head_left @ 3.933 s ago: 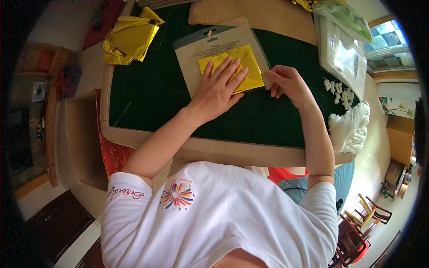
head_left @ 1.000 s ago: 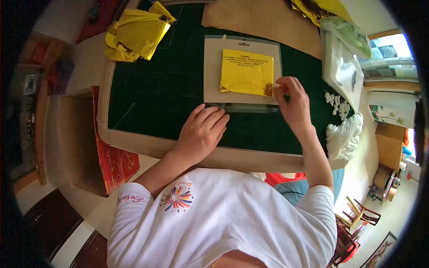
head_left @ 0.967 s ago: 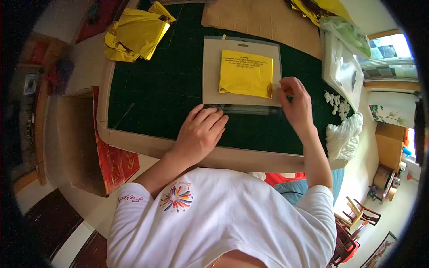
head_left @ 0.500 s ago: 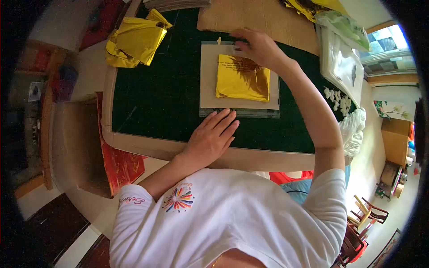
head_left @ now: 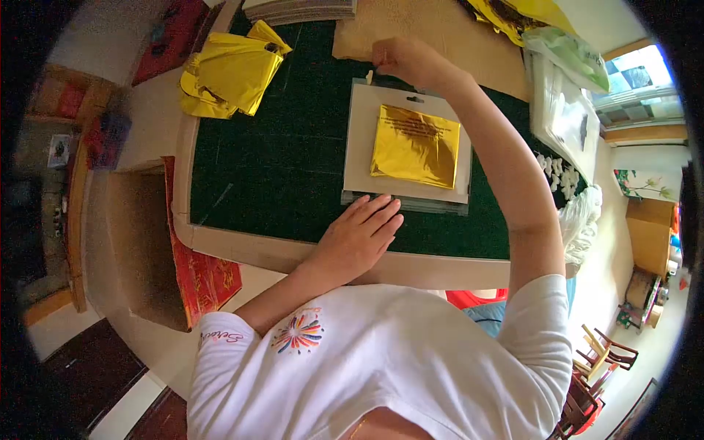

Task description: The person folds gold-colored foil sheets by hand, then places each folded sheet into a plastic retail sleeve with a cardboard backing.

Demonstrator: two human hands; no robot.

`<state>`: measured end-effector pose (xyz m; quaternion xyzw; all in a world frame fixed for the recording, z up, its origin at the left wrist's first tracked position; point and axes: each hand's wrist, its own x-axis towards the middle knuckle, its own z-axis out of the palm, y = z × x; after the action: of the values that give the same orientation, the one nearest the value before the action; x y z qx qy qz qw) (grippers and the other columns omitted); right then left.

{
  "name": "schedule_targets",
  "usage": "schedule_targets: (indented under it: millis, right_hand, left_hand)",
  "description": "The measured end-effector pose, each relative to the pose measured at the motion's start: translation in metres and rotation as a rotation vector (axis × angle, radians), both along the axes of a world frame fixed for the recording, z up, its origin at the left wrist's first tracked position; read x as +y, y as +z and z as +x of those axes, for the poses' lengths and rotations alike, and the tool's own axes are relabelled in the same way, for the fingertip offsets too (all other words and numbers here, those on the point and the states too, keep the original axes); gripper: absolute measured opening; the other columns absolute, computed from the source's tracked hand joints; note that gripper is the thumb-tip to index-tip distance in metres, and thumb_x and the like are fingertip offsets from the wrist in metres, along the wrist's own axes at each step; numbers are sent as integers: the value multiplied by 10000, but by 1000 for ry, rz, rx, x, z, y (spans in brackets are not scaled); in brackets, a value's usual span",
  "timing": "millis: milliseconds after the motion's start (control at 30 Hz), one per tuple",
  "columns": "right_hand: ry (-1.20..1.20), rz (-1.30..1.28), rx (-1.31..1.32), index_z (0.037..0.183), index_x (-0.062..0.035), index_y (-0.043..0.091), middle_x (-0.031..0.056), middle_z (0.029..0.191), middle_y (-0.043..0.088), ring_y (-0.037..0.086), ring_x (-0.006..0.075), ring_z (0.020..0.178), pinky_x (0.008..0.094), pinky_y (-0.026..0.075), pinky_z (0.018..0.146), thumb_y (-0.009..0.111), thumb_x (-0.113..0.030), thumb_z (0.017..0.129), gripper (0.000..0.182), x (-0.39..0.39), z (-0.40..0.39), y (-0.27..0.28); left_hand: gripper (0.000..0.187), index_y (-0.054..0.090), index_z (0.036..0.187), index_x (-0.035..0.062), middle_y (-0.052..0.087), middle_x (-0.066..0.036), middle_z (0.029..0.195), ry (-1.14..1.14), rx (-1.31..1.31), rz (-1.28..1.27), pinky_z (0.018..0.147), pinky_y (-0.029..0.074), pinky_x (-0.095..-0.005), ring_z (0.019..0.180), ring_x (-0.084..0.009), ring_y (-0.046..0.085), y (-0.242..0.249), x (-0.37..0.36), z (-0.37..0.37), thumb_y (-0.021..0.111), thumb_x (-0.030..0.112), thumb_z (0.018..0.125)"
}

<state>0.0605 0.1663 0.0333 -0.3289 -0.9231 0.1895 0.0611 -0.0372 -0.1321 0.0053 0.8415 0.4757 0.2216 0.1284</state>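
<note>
A folded gold foil packet (head_left: 416,147) lies on a beige card (head_left: 361,147) with a slot near its top. The card sits inside a clear plastic bag (head_left: 440,208) on the dark green table covering. My left hand (head_left: 358,233) rests flat at the bag's lower edge, fingers stretched out. Beyond the card's top edge, my right hand (head_left: 412,63) is closed with its fingers curled; what they pinch, if anything, is hidden. A small pale tab (head_left: 369,76) shows at the bag's upper left corner, just below the right fingertips.
More gold foil (head_left: 236,72) is heaped at the table's far left. At the back are a stack of cards (head_left: 301,9) and brown cardboard (head_left: 433,22). Clear plastic bags (head_left: 561,110) and small white pieces (head_left: 561,174) lie at right. An open carton (head_left: 139,235) stands left of the table.
My right hand has closed from a looser shape and now sits by the bag's upper left corner. The view has shifted slightly; my left hand stays at the lower edge.
</note>
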Motion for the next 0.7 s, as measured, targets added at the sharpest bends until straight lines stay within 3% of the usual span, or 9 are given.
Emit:
schedule_targets:
  millis: [33, 167, 233, 367, 433, 700]
  right_hand:
    - [20, 213, -62, 1042, -61, 645, 119, 929, 695, 665, 268, 810, 390, 528, 744, 585, -330, 952, 290, -3, -5, -1]
    - [-134, 175, -180, 1033, -70, 666, 125, 915, 697, 659, 275, 799, 396, 532, 742, 656, -318, 902, 281, -33, -35, 11]
    - [-174, -81, 142, 985, -75, 694, 122, 904, 697, 653, 268, 813, 384, 526, 752, 712, -323, 850, 283, -19, -43, -5]
    - [-5, -100, -8, 933, -72, 703, 114, 890, 694, 645, 249, 811, 367, 516, 731, 736, -350, 825, 300, 2, -18, -1]
    - [115, -228, -143, 915, -71, 703, 96, 862, 684, 635, 219, 788, 347, 500, 694, 740, -346, 814, 296, -5, -10, 11]
    - [29, -334, -156, 867, -70, 689, 49, 781, 657, 605, 170, 719, 306, 474, 675, 722, -339, 818, 275, -18, -6, 21]
  left_hand:
    - [351, 602, 1167, 53, 550, -108, 1321, 0, 1, -2, 1072, 392, -447, 1262, -273, 488, 0, 0, 0, 662, 169, 841]
    - [341, 607, 1158, 56, 543, -105, 1335, -1, 5, 2, 1077, 386, -444, 1269, -270, 483, -1, -1, 1, 659, 174, 843]
    - [336, 608, 1156, 58, 542, -103, 1338, 1, 15, 7, 1079, 384, -444, 1270, -270, 482, -2, -1, 0, 657, 176, 845]
    - [333, 608, 1159, 61, 542, -101, 1335, 9, 14, 15, 1083, 380, -442, 1274, -269, 478, -3, -2, 1, 650, 180, 852]
    - [332, 607, 1161, 61, 543, -100, 1333, 5, 21, 14, 1083, 379, -443, 1275, -268, 477, -3, -1, 1, 648, 180, 853]
    - [332, 597, 1174, 54, 544, -111, 1328, 1, -12, -4, 1076, 384, -458, 1277, -279, 472, -4, -1, 0, 638, 175, 867]
